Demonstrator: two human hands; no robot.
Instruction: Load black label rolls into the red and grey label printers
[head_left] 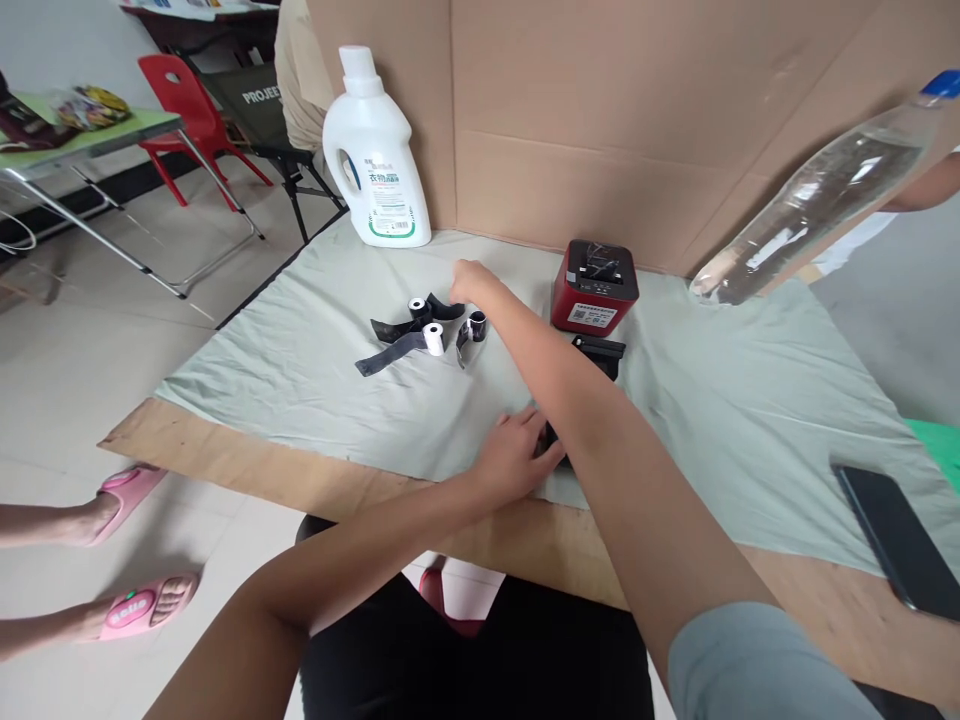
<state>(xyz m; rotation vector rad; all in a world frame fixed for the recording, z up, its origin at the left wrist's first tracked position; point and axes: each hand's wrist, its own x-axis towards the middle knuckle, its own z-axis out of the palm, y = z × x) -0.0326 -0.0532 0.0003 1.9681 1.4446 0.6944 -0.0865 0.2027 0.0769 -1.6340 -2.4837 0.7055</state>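
My right hand (474, 283) reaches far across the table, over a cluster of small white paper rolls with black wrappers (420, 335). Its fingers curl downward just above the rolls; whether they hold one is hidden. My left hand (514, 452) rests near the front of the pale green cloth (300, 370), its fingers closed round a small black object (551, 440) that my right forearm partly covers. A red and black label printer (594, 285) stands beyond my right arm, with a black piece (600, 350) lying in front of it.
A white detergent bottle (375, 155) stands at the back against a cardboard wall (600, 110). A clear plastic bottle (817, 195) leans in from the right. A dark phone (900, 540) lies at the right edge. Another person's feet in pink slippers (135, 600) are at left.
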